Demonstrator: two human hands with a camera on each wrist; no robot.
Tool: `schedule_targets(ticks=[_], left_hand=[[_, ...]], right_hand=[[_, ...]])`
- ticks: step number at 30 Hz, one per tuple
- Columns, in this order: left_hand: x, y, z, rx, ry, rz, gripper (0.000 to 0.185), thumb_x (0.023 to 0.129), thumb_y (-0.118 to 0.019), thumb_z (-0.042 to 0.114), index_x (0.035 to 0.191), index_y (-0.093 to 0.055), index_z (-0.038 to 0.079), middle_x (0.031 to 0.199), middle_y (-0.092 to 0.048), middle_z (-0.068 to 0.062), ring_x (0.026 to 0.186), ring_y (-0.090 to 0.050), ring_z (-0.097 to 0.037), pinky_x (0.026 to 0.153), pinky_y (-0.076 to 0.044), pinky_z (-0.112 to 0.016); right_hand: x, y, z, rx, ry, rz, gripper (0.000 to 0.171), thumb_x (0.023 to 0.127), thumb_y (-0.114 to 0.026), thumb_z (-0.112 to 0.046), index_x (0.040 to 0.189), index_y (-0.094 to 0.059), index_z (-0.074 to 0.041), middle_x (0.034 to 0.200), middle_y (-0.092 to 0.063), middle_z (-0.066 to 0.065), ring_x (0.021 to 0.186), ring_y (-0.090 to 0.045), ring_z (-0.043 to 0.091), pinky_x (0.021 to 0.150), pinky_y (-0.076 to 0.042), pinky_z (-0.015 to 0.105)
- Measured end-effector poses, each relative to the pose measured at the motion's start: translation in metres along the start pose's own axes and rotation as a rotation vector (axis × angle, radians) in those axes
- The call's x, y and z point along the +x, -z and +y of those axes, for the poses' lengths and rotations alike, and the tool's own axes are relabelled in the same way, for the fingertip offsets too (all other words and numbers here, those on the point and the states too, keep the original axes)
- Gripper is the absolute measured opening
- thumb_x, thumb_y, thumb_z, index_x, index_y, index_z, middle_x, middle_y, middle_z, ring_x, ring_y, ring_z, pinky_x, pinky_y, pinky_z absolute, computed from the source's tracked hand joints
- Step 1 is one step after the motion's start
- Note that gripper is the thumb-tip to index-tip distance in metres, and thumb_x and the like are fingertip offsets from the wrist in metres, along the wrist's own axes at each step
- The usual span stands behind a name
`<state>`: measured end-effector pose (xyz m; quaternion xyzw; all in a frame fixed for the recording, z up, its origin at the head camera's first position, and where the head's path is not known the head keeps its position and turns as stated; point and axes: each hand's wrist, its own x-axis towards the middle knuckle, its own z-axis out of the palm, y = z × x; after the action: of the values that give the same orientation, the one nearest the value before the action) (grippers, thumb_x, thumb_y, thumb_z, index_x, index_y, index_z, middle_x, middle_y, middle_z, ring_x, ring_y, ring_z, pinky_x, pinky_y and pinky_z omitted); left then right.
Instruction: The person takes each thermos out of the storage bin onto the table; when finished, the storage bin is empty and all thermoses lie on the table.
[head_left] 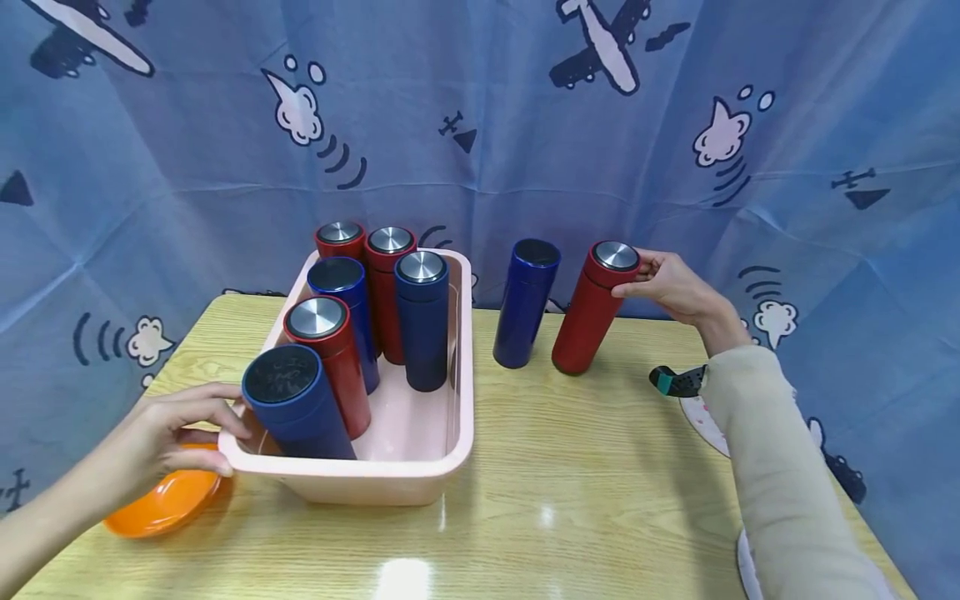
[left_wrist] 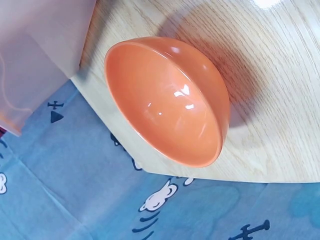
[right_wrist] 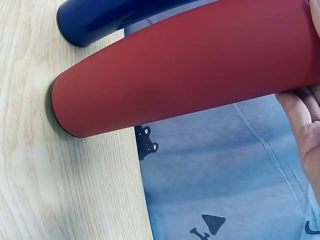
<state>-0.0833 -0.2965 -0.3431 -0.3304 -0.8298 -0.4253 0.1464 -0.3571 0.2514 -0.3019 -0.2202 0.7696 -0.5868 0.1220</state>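
My right hand (head_left: 667,287) grips a red thermos bottle (head_left: 592,308) near its silver-topped lid. In the right wrist view the bottle's base (right_wrist: 70,107) is right at the wooden tabletop. Just left of it stands a blue thermos bottle (head_left: 527,304) with a dark lid. A pink bin (head_left: 408,471) holds several red and blue bottles, among them a dark-lidded blue bottle (head_left: 300,404) leaning at the near left corner. My left hand (head_left: 183,425) holds the bin's rim at that corner, thumb outside and fingers over the edge.
An orange bowl (left_wrist: 165,100) sits on the table left of the bin, partly under my left hand in the head view. White plates (head_left: 705,421) lie at the right, partly hidden by my right sleeve. A blue patterned curtain (head_left: 480,125) hangs behind the table's far edge.
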Motion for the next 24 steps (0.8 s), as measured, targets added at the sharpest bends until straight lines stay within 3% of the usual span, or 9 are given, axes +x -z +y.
schedule_targets(ticks=[3, 12, 21, 24], left_hand=[[-0.001, -0.001, 0.000, -0.015, 0.004, 0.004, 0.043, 0.054, -0.082, -0.008, 0.092, -0.069, 0.010, 0.119, -0.060, 0.013, 0.112, -0.053, 0.003, 0.072, -0.054, -0.013], [0.001, -0.001, 0.001, -0.012, 0.002, -0.003, 0.050, 0.050, -0.081, -0.014, 0.092, -0.069, 0.011, 0.118, -0.061, 0.012, 0.113, -0.052, 0.002, 0.073, -0.054, -0.014], [-0.001, -0.002, 0.001, 0.002, 0.058, 0.006, 0.043, 0.055, -0.082, -0.007, 0.091, -0.070, 0.012, 0.119, -0.059, 0.017, 0.112, -0.051, 0.005, 0.071, -0.054, -0.012], [0.000, -0.001, 0.002, 0.018, 0.053, 0.007, 0.044, 0.054, -0.082, -0.008, 0.091, -0.070, 0.013, 0.119, -0.059, 0.017, 0.111, -0.052, 0.006, 0.071, -0.054, -0.012]], right_hand=[[0.006, -0.002, 0.002, 0.019, 0.003, -0.017, 0.051, 0.086, -0.065, 0.010, 0.133, -0.051, -0.003, 0.104, -0.070, -0.005, 0.097, -0.066, 0.010, 0.086, -0.054, 0.022], [0.014, -0.004, 0.008, 0.114, 0.035, -0.085, 0.047, 0.087, -0.062, 0.012, 0.127, -0.058, -0.012, 0.106, -0.070, -0.004, 0.099, -0.065, 0.010, 0.087, -0.053, 0.020], [0.016, -0.007, 0.010, 0.118, -0.009, -0.069, 0.046, 0.087, -0.062, 0.011, 0.126, -0.058, -0.012, 0.107, -0.069, -0.004, 0.100, -0.065, 0.011, 0.088, -0.053, 0.022], [0.017, -0.007, 0.010, 0.096, -0.055, -0.042, 0.049, 0.088, -0.062, 0.008, 0.134, -0.050, -0.006, 0.108, -0.067, -0.006, 0.101, -0.063, 0.009, 0.088, -0.052, 0.020]])
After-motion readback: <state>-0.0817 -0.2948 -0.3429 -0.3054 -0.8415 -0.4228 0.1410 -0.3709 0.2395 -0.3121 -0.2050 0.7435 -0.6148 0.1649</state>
